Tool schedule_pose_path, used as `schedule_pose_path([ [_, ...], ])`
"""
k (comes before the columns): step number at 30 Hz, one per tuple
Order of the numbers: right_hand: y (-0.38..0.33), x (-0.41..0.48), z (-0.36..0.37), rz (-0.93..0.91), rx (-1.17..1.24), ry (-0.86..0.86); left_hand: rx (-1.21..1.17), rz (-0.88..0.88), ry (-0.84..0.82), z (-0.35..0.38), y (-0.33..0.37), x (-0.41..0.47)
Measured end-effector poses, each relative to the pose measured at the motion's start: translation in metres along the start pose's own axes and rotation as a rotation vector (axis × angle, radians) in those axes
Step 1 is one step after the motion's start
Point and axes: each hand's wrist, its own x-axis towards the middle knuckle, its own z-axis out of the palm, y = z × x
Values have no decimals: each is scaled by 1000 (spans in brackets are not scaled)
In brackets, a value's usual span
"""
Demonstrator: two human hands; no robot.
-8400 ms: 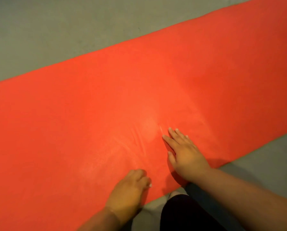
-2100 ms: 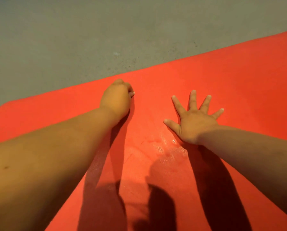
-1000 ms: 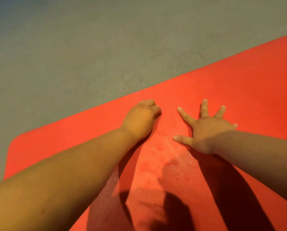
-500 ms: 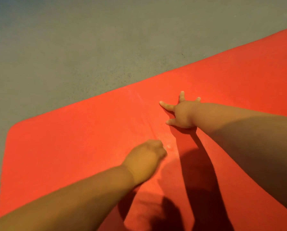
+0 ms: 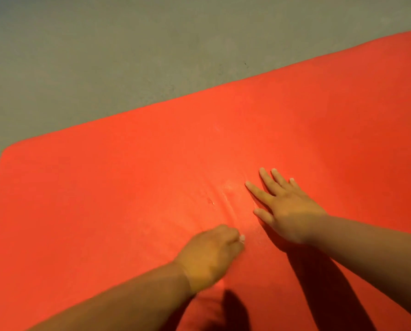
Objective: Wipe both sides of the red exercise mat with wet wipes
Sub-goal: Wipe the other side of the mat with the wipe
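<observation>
The wet wipe (image 5: 242, 238) shows only as a white scrap; the red mat (image 5: 104, 199) runs past three frame edges.

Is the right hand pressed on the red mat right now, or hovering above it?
Touching. The head view shows the right hand lying palm down on the red mat, fingers spread flat with no gap under them.
</observation>
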Motion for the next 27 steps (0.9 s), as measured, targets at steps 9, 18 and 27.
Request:
schedule_pose_path([
  [9,-2,-64,28,-50,-21,-65,35,-805,444,-24,-54,14],
  [18,6,-98,43,6,18,-96,143,-494,210,19,0,-18],
  [27,7,-130,53,2,-1,-179,-13,-674,358,52,60,-12],
])
